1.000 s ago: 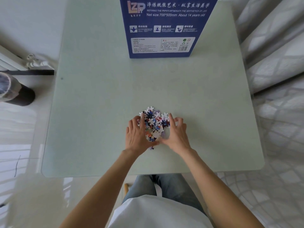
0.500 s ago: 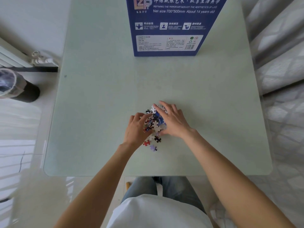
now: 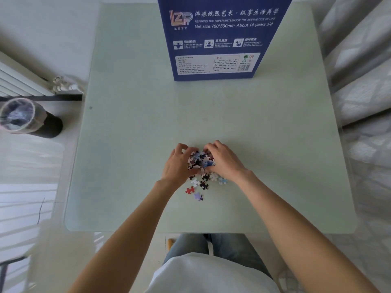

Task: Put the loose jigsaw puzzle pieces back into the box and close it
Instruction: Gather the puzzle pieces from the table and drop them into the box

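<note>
Together, left hand (image 3: 179, 163) and right hand (image 3: 224, 160) cup a heap of jigsaw pieces (image 3: 200, 160) at table (image 3: 127, 155) centre for scooping; strays (image 3: 198, 185) lie at six o'clock, the blue puzzle box (image 3: 218, 39) at twelve.

My left hand (image 3: 179, 166) and right hand (image 3: 224, 161) met at mid-frame, fingers curled inward, both forearms stretched forward.

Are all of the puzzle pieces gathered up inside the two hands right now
No, several pieces, among them a red piece and a purple piece, lie loose on the table just below the cupped left hand and right hand.
</note>
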Available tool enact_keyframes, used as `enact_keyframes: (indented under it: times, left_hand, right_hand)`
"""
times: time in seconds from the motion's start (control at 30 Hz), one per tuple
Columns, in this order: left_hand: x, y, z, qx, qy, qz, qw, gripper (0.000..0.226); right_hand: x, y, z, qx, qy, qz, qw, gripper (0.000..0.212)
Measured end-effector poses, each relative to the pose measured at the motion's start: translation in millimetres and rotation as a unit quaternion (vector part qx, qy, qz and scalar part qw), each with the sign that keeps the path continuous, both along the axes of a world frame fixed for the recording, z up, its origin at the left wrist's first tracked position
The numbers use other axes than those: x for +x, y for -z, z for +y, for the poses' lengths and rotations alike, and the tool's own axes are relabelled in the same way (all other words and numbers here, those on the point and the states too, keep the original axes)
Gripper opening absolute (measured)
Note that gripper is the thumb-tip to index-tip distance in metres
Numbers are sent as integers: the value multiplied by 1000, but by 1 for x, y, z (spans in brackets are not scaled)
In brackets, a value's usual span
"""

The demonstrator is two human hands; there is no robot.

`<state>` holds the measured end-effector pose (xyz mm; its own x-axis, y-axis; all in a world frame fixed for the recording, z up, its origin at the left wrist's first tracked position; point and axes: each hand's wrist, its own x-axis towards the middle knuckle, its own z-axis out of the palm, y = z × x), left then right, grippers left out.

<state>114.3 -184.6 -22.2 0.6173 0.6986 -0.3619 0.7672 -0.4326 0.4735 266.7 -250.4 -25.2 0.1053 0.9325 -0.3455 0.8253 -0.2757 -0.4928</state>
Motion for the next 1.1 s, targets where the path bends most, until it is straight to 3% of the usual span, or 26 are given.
enact_keyframes:
  times: [0.17,0.57,0.77,1.1]
  left_hand:
    - [6,-4,0,27,4,5,1000,53]
    - [13,-6,8,60,95,28,993,51]
    - [12,-3,14,67,137,-12,988,46]
    - [25,-3,20,5,121,-62,991,36]
  right_hand:
    - [5,-4,-2,-5,13,-1,1000,58]
    - [-1,-10,-3,-26,59,-19,998,55]
    - [-2,-11,-6,7,65,-22,998,43]
    - [7,-16,-15,11,207,72,976,36]
